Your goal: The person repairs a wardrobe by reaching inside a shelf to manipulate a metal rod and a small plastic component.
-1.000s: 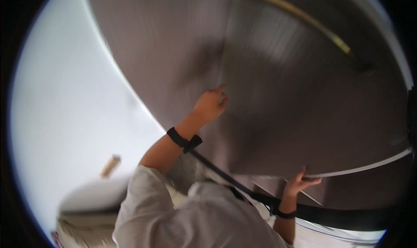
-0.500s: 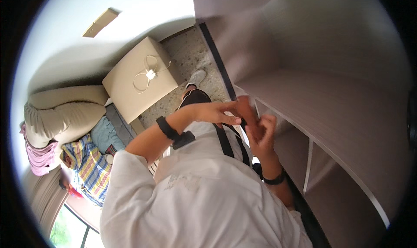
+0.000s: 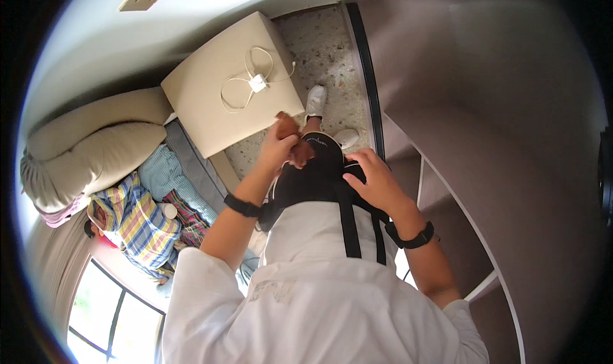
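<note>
My left hand (image 3: 278, 144) is closed around a reddish-brown object (image 3: 301, 153) with a smooth, rounded, uneven shape. One end of it sticks out above my fingers and the other below, and its kind is not clear. This hand is in front of my black shorts, just short of the beige box-shaped seat. On the seat lies a white charger (image 3: 258, 82) with its looped white cable. My right hand (image 3: 375, 180) has nothing in it; its fingers are spread beside my right thigh, close to the shelf unit.
A brown shelf unit (image 3: 472, 172) with compartments rises along the right. The beige seat (image 3: 211, 96) stands against the wall at upper left, over a speckled floor (image 3: 319, 42). Beside it is a sofa with cushions (image 3: 96, 153), a plaid shirt (image 3: 137, 217) and folded clothes.
The reddish-brown object, earlier between both hands by the shelf, is now in my left hand alone, farther left. My right hand has come away from it. My view has shifted as well.
</note>
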The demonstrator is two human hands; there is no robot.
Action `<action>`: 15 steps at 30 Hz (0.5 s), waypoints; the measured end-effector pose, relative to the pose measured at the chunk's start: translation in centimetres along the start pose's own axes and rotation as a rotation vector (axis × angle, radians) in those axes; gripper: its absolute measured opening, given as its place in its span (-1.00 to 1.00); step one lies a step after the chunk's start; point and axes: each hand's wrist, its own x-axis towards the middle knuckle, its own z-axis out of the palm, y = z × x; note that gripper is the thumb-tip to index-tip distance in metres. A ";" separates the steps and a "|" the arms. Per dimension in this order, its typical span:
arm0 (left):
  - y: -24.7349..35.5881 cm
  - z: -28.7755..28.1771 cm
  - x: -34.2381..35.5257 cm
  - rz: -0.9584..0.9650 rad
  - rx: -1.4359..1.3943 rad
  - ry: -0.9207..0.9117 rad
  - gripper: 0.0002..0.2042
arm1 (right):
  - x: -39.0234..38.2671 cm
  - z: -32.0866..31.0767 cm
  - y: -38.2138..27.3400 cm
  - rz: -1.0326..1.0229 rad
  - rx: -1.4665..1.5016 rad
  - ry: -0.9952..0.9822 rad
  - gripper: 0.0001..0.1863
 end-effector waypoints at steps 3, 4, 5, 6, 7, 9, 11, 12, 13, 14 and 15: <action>-1.2 -5.2 3.5 0.235 0.105 0.179 -0.45 | 3.2 1.7 4.4 0.052 -0.081 0.013 -0.64; -0.4 -5.9 3.8 0.243 0.207 0.223 -0.46 | 4.2 2.3 5.5 0.091 -0.096 -0.003 -0.65; -0.2 -6.9 4.7 0.257 0.304 0.226 -0.48 | 5.2 2.8 6.8 0.132 -0.109 -0.017 -0.65; -0.4 -8.0 5.8 0.268 0.401 0.221 -0.49 | 6.2 3.2 8.0 0.182 -0.121 -0.030 -0.66; -1.0 -8.7 6.8 0.288 0.371 0.242 -0.51 | 6.7 3.3 8.3 0.213 -0.131 0.005 -0.68; 0.7 -6.8 6.8 0.132 0.331 0.201 -0.53 | 8.4 3.6 9.2 0.251 -0.082 -0.032 -0.68; -0.8 -6.2 7.9 0.075 0.171 0.108 -0.63 | 8.3 4.5 9.4 0.273 -0.019 -0.033 -0.69; 0.3 -4.5 7.3 0.024 0.152 0.041 -0.70 | 8.0 4.8 9.9 0.237 0.013 -0.001 -0.69; 0.7 -3.4 6.8 -0.028 0.161 -0.011 -0.72 | 7.9 4.1 9.2 0.226 -0.020 -0.023 -0.68; 1.1 -2.4 6.3 -0.075 0.177 -0.065 -0.73 | 7.4 3.4 8.2 0.214 -0.053 -0.039 -0.67; 1.7 -0.6 5.2 -0.106 0.158 -0.085 -0.71 | 6.6 2.6 7.3 0.273 -0.046 -0.054 -0.67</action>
